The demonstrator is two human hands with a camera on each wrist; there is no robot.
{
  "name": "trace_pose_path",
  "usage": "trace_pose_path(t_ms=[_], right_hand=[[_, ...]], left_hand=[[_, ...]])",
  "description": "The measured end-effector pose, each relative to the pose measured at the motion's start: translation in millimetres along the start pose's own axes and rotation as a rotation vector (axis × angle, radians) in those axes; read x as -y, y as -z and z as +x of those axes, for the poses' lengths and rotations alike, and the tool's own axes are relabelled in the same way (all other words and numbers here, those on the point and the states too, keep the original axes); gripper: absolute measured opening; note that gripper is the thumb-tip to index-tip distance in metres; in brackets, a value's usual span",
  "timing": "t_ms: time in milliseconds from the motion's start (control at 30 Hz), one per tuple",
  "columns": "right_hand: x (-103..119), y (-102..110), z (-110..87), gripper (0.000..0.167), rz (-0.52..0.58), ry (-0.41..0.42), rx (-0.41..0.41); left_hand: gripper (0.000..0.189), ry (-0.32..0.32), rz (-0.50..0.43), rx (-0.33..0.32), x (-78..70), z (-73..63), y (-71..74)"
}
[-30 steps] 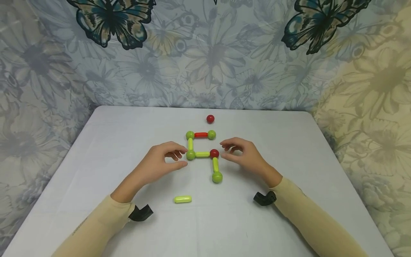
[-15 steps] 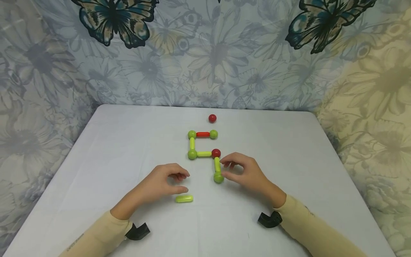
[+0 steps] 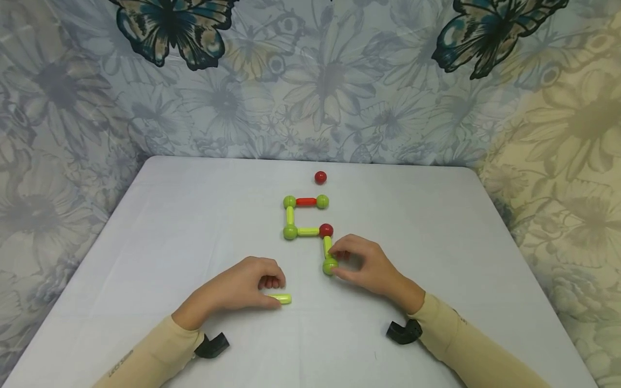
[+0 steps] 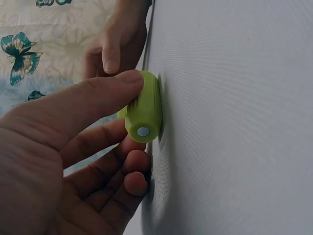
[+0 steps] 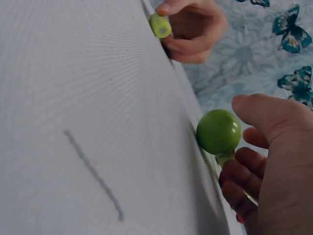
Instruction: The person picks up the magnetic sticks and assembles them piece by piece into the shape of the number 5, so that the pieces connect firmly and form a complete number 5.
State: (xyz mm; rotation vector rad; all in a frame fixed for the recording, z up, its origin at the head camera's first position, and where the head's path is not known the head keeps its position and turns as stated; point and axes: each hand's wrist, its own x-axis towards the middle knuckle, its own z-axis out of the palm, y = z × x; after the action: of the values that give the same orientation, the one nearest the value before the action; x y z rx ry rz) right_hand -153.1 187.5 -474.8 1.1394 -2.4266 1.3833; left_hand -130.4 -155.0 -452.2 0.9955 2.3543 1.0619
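Observation:
My left hand (image 3: 245, 285) pinches a loose yellow-green magnetic rod (image 4: 144, 115) between thumb and index finger, low over the white table. A silvery disc shows at the rod's end. My right hand (image 3: 371, 267) is beside the green ball (image 5: 218, 132) at the near end of a chain, its fingers loosely bent and its thumb tip right at the ball. From that ball a yellow-green rod (image 3: 327, 246) runs to a red ball (image 3: 326, 230). Another rod (image 3: 308, 231) leads left to a green ball (image 3: 290, 232).
The chain continues back through a rod (image 3: 290, 215) to a green ball (image 3: 289, 202), then a red rod (image 3: 306, 202) and another green ball (image 3: 322, 201). A loose red ball (image 3: 321, 177) lies behind it, near the far edge of the white table (image 3: 412, 205). Patterned wall covering stands beyond.
Both hands have come nearer, away from the chain's middle. The left hand has lowered onto the loose rod and taken hold of it; the right has moved to the chain's near green ball.

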Motion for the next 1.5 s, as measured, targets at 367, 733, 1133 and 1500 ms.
trace_pose_path(t_ms=[367, 733, 1133, 1500], right_hand=[[11.8, 1.2, 3.6, 0.033, 0.007, -0.006, 0.014], [-14.1, -1.5, -4.1, 0.032, -0.01, -0.025, 0.062], [-12.0, -2.3, -4.0, 0.034, -0.008, -0.028, 0.053], [-11.3, 0.2, -3.9, 0.03, -0.009, -0.016, 0.069]], left_hand=[[0.019, -0.043, 0.059, -0.031, -2.0, 2.2, -2.8], [0.017, -0.088, 0.13, -0.125, -9.5, 12.8, 8.1], [0.013, -0.027, 0.186, -0.165, -16.6, 38.9, 11.5], [0.012, -0.047, 0.152, -0.158, -12.0, 54.2, 7.1]])
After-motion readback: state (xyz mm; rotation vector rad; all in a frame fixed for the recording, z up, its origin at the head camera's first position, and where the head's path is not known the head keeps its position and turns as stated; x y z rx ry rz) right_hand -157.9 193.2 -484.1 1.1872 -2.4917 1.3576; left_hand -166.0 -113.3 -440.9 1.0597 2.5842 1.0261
